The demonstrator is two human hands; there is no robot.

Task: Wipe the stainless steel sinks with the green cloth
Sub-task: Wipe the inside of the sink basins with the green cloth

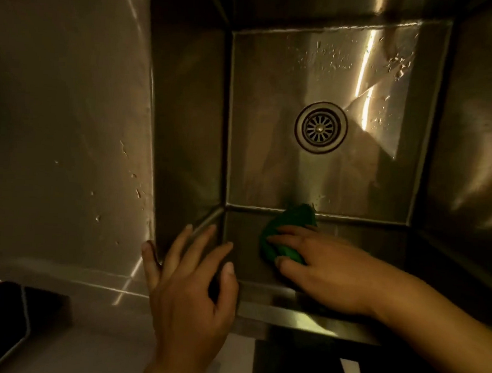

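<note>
I look down into a deep stainless steel sink [269, 164] with a round drain [320, 127] in its floor. The green cloth [290, 223] lies bunched against the sink's near inner wall, just below the floor seam. My right hand [326, 266] reaches in from the right and presses the cloth to that wall, fingers and thumb lying over it. My left hand [187, 286] hovers over the sink's near left corner with fingers spread, holding nothing.
Water drops dot the sink floor at the back right and the flat steel surface [63, 146] to the left. The sink's front rim [303, 316] runs below my right wrist. A dark object [6, 316] sits at the lower left.
</note>
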